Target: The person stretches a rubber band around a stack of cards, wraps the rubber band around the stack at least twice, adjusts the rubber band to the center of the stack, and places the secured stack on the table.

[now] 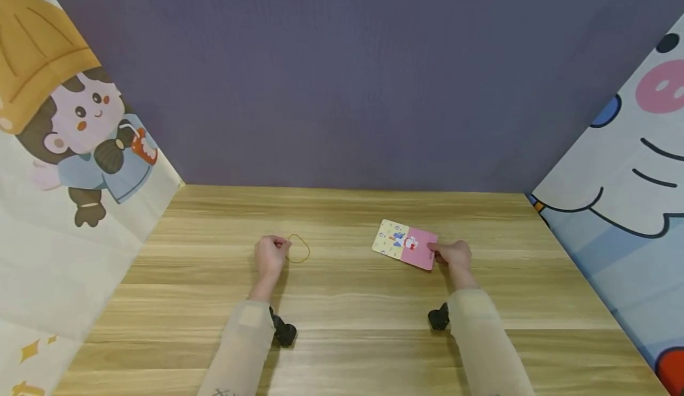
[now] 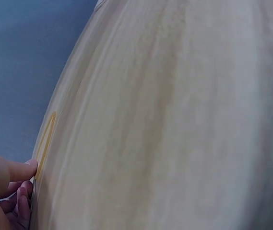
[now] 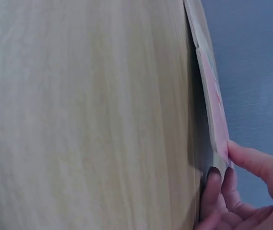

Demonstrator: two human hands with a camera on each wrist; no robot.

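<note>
The head view cuts off the bench's (image 1: 363, 354) near edge; right fingers (image 1: 441, 249) hide part of the card (image 1: 404, 244), whose lettering (image 1: 431, 254) is unreadably small.

Light wood-grain tabletop (image 1: 358, 307) with brownish streaks across its width

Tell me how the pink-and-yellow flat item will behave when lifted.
The flat item is probably fairly stiff, jutting nearly straight from the right hand. Being thin, it is likely light. It might flex where pink meets yellow, since its edge shows a step there.
</note>
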